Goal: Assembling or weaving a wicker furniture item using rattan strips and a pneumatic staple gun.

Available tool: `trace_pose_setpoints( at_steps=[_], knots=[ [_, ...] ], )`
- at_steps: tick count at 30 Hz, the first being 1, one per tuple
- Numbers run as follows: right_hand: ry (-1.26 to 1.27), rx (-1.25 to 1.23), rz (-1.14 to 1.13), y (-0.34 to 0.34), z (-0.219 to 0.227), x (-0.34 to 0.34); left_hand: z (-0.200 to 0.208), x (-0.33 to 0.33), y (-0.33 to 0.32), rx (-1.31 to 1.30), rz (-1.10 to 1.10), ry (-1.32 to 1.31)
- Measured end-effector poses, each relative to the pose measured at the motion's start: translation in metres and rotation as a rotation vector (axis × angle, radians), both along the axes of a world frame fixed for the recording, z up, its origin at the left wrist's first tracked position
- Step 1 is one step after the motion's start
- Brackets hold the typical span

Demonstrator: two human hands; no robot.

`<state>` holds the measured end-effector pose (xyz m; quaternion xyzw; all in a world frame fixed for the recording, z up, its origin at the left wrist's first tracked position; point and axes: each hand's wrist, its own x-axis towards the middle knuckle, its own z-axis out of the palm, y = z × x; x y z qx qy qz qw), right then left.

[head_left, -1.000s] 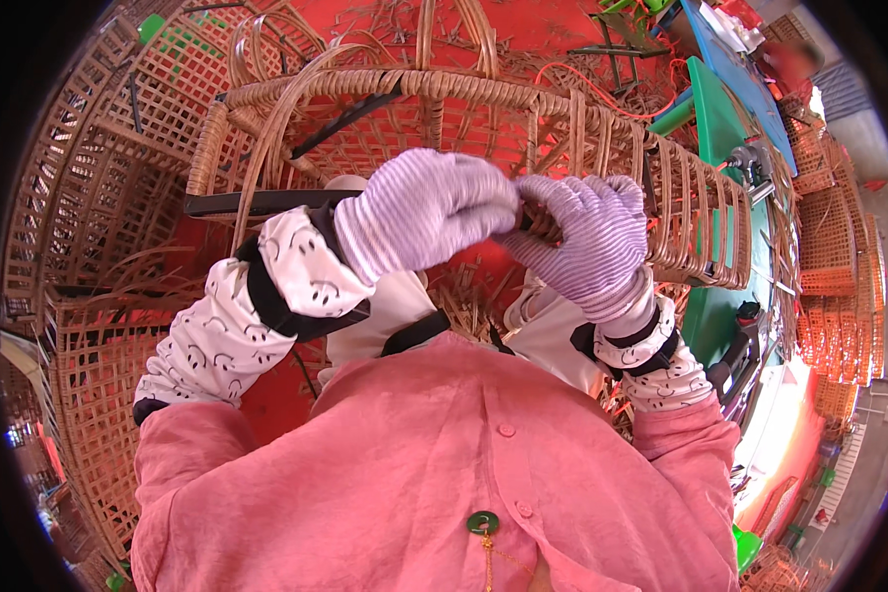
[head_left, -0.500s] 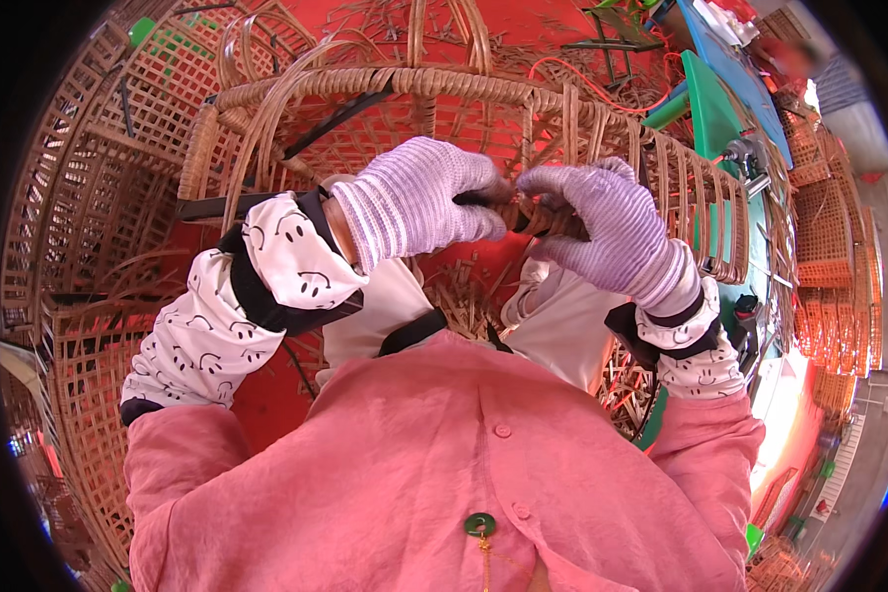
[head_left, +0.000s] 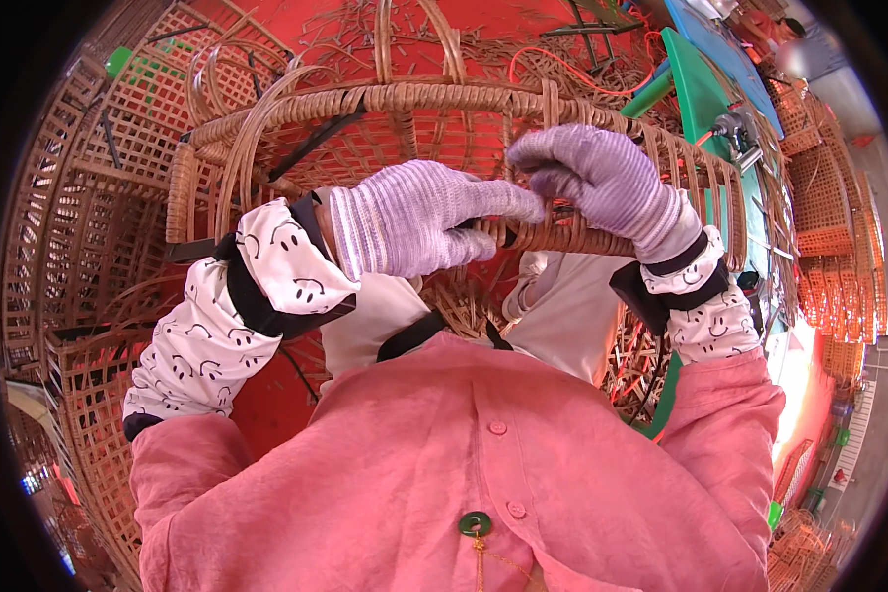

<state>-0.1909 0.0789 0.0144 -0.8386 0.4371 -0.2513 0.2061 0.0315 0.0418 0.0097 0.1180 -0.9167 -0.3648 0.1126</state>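
In front of me lies a large woven rattan basket (head_left: 414,97), its far rim wrapped in cane and its sides an open lattice. My left hand (head_left: 414,217), in a purple-and-white striped glove, closes on the near wrapped rim, with its index finger reaching along it. Just right of it and a little higher, my right hand (head_left: 607,183) wears a matching glove. Its fingers curl inward above the near rim (head_left: 574,240); what they pinch, if anything, is hidden. Long loose cane strips (head_left: 252,133) arch over the basket's left end.
Lattice panels and baskets (head_left: 133,148) crowd the left side. At the right are a green board (head_left: 698,99), a blue board (head_left: 735,59) and a metal clamp-like tool (head_left: 738,126). Stacked baskets (head_left: 821,202) stand beyond. Cane scraps (head_left: 572,49) and an orange cord (head_left: 525,57) lie on the red floor.
My right hand has lifted off the near rim and shifted up, baring the wrapped cane there. My left hand has moved slightly down and right, its index finger now stretched further.
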Motion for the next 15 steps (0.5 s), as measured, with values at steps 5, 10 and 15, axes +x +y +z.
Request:
trace_pose_setpoints(
  at_steps=[5,10,15],
  knots=[
    [0.204,0.012,-0.083,-0.005,-0.001,0.008,0.014,-0.008,-0.005,-0.038,-0.106,-0.260],
    [0.269,-0.180,-0.087,-0.011,-0.004,0.010,0.015,-0.011,-0.010,0.012,-0.137,-0.276],
    [-0.095,-0.480,-0.296,0.012,0.022,-0.007,0.004,-0.015,-0.008,0.139,-0.197,-0.139]
  ],
)
